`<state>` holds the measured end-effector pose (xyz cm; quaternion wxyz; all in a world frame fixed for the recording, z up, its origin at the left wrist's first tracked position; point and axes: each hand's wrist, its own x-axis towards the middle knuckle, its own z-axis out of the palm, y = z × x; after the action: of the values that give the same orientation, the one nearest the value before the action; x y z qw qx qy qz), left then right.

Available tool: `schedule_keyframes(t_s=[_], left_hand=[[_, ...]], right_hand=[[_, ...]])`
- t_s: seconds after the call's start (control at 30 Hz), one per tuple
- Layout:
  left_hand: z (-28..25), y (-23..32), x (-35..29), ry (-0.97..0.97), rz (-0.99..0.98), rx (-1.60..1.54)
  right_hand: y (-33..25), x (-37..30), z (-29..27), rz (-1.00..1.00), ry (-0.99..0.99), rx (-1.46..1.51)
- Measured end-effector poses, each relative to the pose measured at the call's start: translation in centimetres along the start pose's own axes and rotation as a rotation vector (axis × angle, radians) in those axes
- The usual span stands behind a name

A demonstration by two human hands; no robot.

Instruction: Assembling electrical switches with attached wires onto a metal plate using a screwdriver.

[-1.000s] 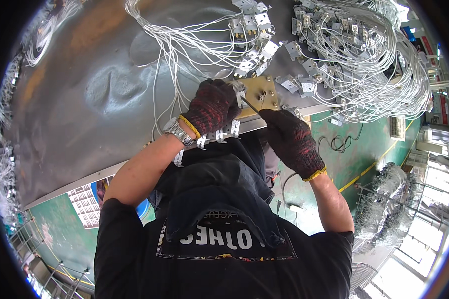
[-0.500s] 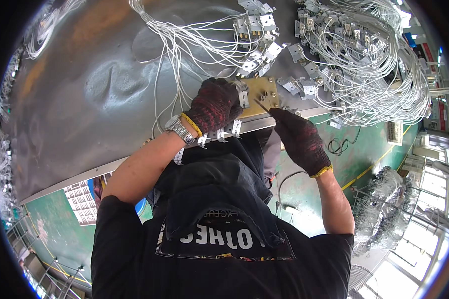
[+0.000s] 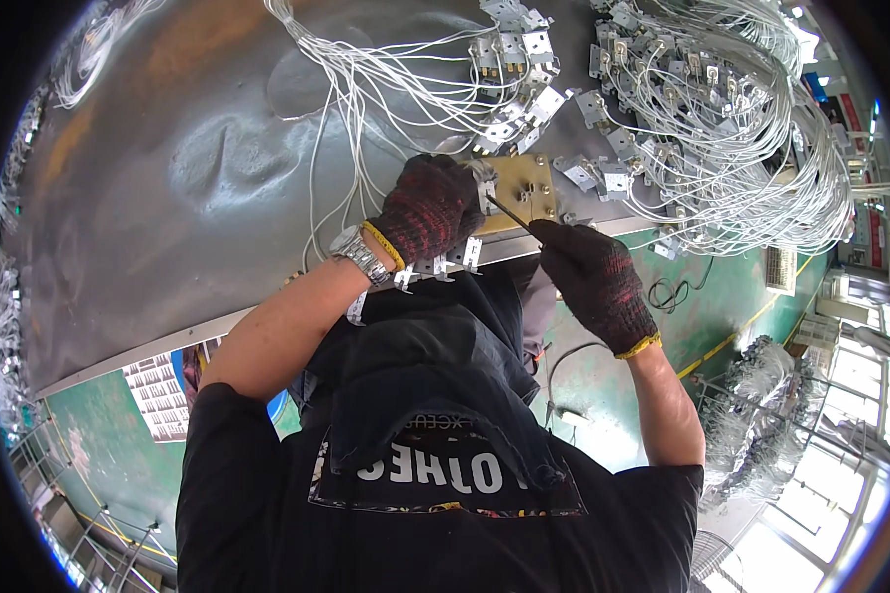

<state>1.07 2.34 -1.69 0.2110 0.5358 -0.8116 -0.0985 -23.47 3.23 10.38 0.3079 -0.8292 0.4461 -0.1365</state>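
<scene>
My left hand, in a dark red and black knit glove, is closed on a small silver metal bracket at the left end of a brass-coloured plate. The plate lies at the table's near edge and carries several small studs. In my right hand, gloved alike, is a thin dark pointed metal tool. Its tip reaches to the bracket beside my left fingers; whether it touches cannot be made out. Several more brackets hang below my left hand at the edge. My left fingertips are partly hidden.
White wires run across the metal table to a cluster of brackets. A large heap of wired brackets covers the right end. Past the edge lies green floor, with another wire pile at the lower right.
The tool's tip has moved left, from over the brass plate to the bracket at my left fingers. My right hand has shifted slightly left; my left hand keeps its hold.
</scene>
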Motion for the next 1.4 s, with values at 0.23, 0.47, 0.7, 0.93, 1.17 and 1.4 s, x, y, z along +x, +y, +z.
schedule_keyframes(t_s=[0.23, 0.47, 0.7, 0.93, 1.17, 1.4], left_hand=[[0.1, -0.1, 0.2, 0.058, 0.014, -0.069], [-0.3, -0.2, 0.7, 0.026, -0.022, -0.088], [-0.9, 0.6, 0.7, -0.102, -0.037, 0.039], [-1.0, 0.7, 0.6, 0.032, 0.002, 0.020], [-2.4, 0.5, 0.2, 0.169, 0.009, -0.136], [-7.5, 0.8, -0.5, -0.105, 0.002, -0.396]], right_hand=[[-2.3, 0.1, -0.2, -0.035, 0.025, -0.171], [-2.5, 1.0, 0.8, -0.052, 0.047, -0.229], [-1.5, 0.4, 0.6, -0.057, 0.049, -0.130], [-1.7, 0.1, 1.4, 0.000, 0.038, -0.166], [0.8, 0.2, 0.5, 0.079, 0.032, 0.145], [6.0, 4.1, 3.9, 0.303, 0.187, 0.417]])
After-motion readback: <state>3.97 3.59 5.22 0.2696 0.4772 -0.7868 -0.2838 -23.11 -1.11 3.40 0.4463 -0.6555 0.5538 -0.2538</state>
